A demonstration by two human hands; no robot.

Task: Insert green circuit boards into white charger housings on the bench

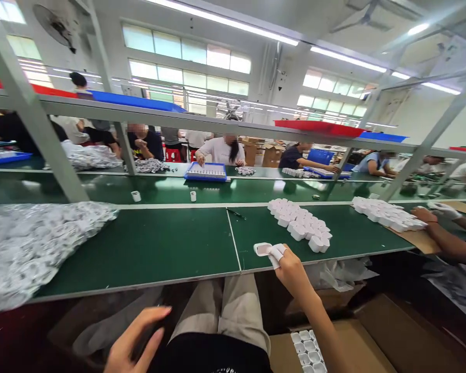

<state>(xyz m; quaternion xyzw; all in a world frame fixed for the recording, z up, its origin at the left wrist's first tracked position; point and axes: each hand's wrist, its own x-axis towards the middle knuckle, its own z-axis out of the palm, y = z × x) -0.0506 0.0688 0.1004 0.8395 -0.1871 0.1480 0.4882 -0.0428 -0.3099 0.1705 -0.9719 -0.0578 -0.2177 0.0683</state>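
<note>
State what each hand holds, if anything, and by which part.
The right hand holds a small white piece by its end on the picture's right; the left hand holds nothing.

White casing [261,250] in right grip [289,266]

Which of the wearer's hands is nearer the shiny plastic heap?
Left. The left hand is off the table, right of the shiny plastic heap; the right hand is farther right.

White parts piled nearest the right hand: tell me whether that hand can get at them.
Probably yes: the right hand is close to the piled parts and only green tabletop shows between, though it holds a white piece.
</note>
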